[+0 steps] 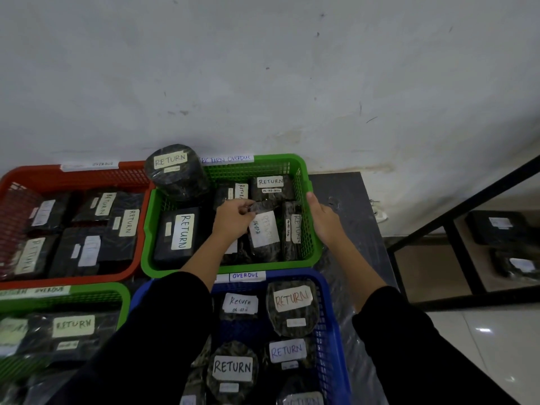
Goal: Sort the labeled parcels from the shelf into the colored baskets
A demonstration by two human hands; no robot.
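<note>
Left hand (233, 219) pinching top edge of black film-wrapped parcel (264, 233), parcel lying inside green basket (263, 168) among others. Right hand (323, 219) gripping basket's right rim, likely steadying it. Wrap looking soft, crinkly, slick; parcel probably light, so grasping across its sides seeming safer than pulling loose film. Parcel label showing faint "RETURN", "06-07". Basket tag (226, 159) reading "RETURN OVERDUE"; blue basket (331, 317) tagged "OVERDUE".

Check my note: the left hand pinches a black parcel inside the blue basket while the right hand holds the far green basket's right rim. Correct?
One slip. The head view shows the left hand pinching the black parcel inside the far green basket, not the blue one. The right hand does hold that basket's right rim.
</note>
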